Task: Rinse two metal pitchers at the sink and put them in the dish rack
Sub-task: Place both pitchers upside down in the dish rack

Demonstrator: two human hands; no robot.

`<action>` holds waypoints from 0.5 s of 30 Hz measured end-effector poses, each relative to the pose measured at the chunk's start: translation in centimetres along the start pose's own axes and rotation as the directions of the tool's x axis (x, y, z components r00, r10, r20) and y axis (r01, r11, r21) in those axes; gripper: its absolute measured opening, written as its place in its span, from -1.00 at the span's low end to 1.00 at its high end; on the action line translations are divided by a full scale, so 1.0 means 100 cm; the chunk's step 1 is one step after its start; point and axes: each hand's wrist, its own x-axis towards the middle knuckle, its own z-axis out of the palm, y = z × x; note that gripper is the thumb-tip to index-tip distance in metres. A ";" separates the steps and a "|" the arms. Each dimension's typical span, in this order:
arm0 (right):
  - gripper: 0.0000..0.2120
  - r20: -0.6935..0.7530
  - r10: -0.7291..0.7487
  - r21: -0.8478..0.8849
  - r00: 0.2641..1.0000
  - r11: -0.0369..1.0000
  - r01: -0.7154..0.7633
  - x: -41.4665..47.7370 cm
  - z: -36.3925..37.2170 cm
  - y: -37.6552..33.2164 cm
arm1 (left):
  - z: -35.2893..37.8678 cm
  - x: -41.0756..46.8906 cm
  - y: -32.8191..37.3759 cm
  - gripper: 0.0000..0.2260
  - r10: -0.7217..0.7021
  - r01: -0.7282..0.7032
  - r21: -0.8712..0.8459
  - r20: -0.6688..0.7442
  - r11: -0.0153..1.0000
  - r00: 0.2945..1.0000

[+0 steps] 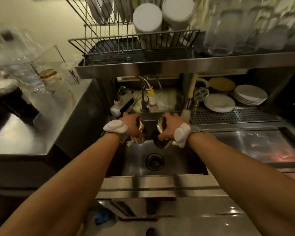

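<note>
Both grips are occupied. I record the left hand (131, 124) with its fingers curled round one metal pitcher, the left pitcher (141, 133), whose shiny wall shows on the inner side of the palm and below the knuckles. The right hand (167, 126) is wrapped round a second one, the right pitcher (159, 142). Its rim shows just beside the thumb and its darker body hangs beneath the fingers. I cannot tell from this view how far either vessel is tilted. The two pitchers sit near each other without touching, with a narrow gap between them.

Both are held above the far half of the sink (180, 160), clear of its floor. The drain (154, 161) lies below them, nearer to me. The faucet (144, 92) stands behind the hands, between the two wrists. Each wrist carries a white wristband (115, 126).

The dish rack (119, 43) sits on the steel shelf above the sink, well apart from both pitchers. Upturned white cups (147, 19) stand in its right part. Blurred glasses (245, 28) stand on the shelf to its right. Stacked plates (250, 94) lie under that shelf, behind a perforated tray (228, 114). A brush (186, 114) leans just beside the right hand. More glassware is on the bench (24, 133) to the left.
</note>
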 end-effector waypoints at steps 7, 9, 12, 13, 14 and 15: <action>-0.20 -0.143 -0.191 -0.115 0.971 0.978 0.175 -0.034 -0.102 -0.051 | -0.103 -0.057 0.027 -0.22 -0.012 0.004 -0.049 -0.165 0.999 0.986; -0.20 -0.162 -0.231 -0.153 0.959 0.966 0.207 -0.040 -0.131 -0.072 | -0.135 -0.069 0.031 -0.30 -0.002 -0.005 -0.034 -0.203 0.999 0.979; -0.42 -0.116 -0.258 -0.155 0.959 0.958 0.239 -0.048 -0.165 -0.097 | -0.172 -0.079 0.036 -0.33 0.032 -0.033 -0.002 -0.215 0.999 0.976; -0.46 -0.121 -0.274 -0.155 0.954 0.954 0.255 -0.050 -0.177 -0.106 | -0.187 -0.084 0.039 -0.33 0.045 -0.042 0.019 -0.227 0.999 0.973; -0.47 -0.154 -0.298 -0.162 0.942 0.948 0.273 -0.051 -0.190 -0.115 | -0.204 -0.088 0.040 -0.34 0.061 -0.054 0.035 -0.257 0.998 0.965; -0.45 -0.193 -0.323 -0.178 0.927 0.940 0.291 -0.051 -0.202 -0.126 | -0.221 -0.092 0.041 -0.36 0.081 -0.068 0.055 -0.290 0.996 0.954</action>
